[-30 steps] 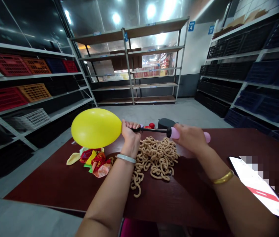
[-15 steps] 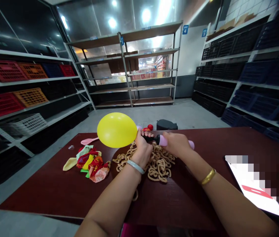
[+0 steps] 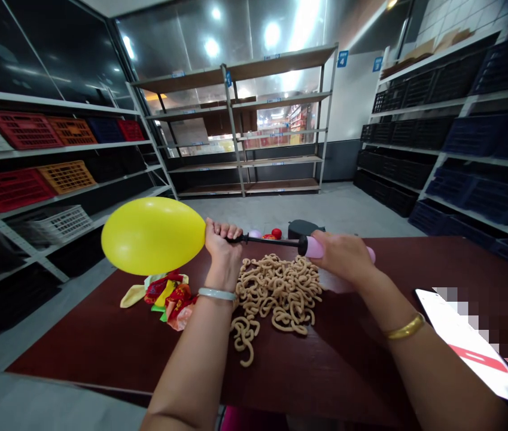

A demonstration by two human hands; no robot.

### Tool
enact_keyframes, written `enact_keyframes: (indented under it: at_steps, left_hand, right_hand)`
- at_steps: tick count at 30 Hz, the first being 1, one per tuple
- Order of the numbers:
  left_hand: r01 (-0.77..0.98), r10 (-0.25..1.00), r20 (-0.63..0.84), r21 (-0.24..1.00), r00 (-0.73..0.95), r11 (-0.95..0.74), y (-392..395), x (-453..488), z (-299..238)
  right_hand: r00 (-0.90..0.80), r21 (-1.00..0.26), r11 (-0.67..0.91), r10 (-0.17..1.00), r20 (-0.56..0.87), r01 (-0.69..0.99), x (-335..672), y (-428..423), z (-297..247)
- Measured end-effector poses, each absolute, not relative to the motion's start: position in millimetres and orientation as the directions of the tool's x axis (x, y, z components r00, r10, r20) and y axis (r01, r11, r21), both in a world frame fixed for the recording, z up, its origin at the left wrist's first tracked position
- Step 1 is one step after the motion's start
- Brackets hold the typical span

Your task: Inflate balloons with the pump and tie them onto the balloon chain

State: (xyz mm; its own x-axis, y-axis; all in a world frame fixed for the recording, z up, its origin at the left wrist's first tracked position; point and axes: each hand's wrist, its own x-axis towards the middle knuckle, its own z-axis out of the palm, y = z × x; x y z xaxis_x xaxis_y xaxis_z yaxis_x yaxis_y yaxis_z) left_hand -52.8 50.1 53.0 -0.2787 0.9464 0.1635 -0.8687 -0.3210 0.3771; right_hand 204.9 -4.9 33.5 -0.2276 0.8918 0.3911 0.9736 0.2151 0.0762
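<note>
A large yellow balloon points leftward from my left hand, whose fingers close round its neck and the black nozzle end of a hand pump. From there the pump's thin black rod runs to the right, drawn out. My right hand is wrapped round the balloon pump, on its lilac body. Below both hands a heap of tan, rope-like curled pieces lies on the table. Deflated balloons in red, yellow, green and pink lie left of my left forearm.
The dark red table carries a lit phone or tablet on the right. Small red items and a dark grey object are at the far edge. Shelves with crates stand on both sides, a bare rack behind.
The balloon has grown larger and moved left with my left hand. My right hand has shifted slightly right, and the pump's rod now shows between the hands.
</note>
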Motion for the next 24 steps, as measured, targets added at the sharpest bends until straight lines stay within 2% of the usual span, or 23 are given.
enact_keyframes:
  at_steps: [6,14,19,24]
  left_hand:
    - [-0.912,0.970,0.106,0.334,-0.216,-0.240,48,-13,36]
    - [-0.909,0.992,0.067,0.396,-0.108,-0.126,32,42,9]
    - [-0.898,0.993,0.054,0.425,-0.102,-0.115,37,37,4]
    - [-0.879,0.989,0.032,0.455,-0.146,-0.144,52,9,10]
  right_hand:
    - [-0.209,0.088,0.189,0.893,0.400,0.978,192,-8,29]
    - [-0.216,0.041,0.215,0.911,0.351,0.976,175,-9,16]
    - [-0.220,0.013,0.230,0.914,0.342,0.973,170,-6,8]
    - [-0.251,-0.027,0.267,0.931,0.264,0.963,179,3,6]
